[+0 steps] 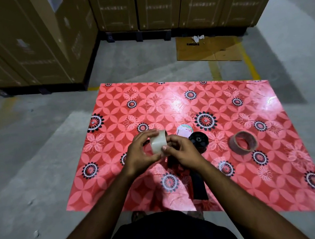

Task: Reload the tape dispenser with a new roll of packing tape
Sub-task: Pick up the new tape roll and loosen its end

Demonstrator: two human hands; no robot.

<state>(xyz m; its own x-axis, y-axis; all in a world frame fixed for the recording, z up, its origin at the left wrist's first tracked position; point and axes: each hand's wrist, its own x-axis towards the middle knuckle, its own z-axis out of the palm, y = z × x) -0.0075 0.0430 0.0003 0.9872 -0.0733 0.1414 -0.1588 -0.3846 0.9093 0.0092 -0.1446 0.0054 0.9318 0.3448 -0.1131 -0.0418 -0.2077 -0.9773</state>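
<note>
Both hands grip the tape roll (158, 143): left hand (141, 154), right hand (183, 152). Its core hole faces sideways, just above the tape dispenser (197, 165), whose handle points toward me.

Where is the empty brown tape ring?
In the head view, the empty brown tape ring lies on the red flowered mat, right of the black tape dispenser and both hands.

The labels on the stacked cardboard boxes (34, 44) are too blurred to read.
</note>
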